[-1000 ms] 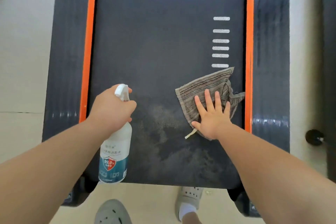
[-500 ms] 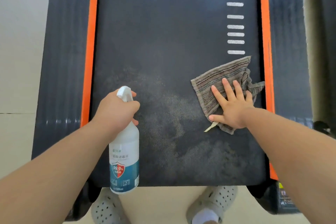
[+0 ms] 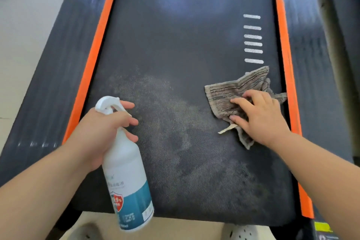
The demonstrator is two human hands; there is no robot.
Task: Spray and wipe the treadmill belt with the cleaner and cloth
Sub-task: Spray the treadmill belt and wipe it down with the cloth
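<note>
The dark treadmill belt (image 3: 175,45) runs away from me, with a pale damp patch of spray across its near half. My left hand (image 3: 101,132) grips the neck of a white spray bottle (image 3: 126,177) with a teal and red label, its nozzle pointing over the belt's left side. A striped grey-brown cloth (image 3: 233,91) lies bunched on the belt near the right orange strip. My right hand (image 3: 259,117) rests on the cloth, fingers bent and gathering the fabric.
Orange strips (image 3: 93,64) border the belt on both sides, with dark side rails (image 3: 48,76) beyond them. White dash marks (image 3: 252,37) sit on the belt's right. Pale floor lies to the left. My shoes (image 3: 241,233) show below the belt's near end.
The right hand's fingers have gone from flat to bent, bunching the cloth. The sprayed patch has grown toward the left. The view has shifted closer and tilted.
</note>
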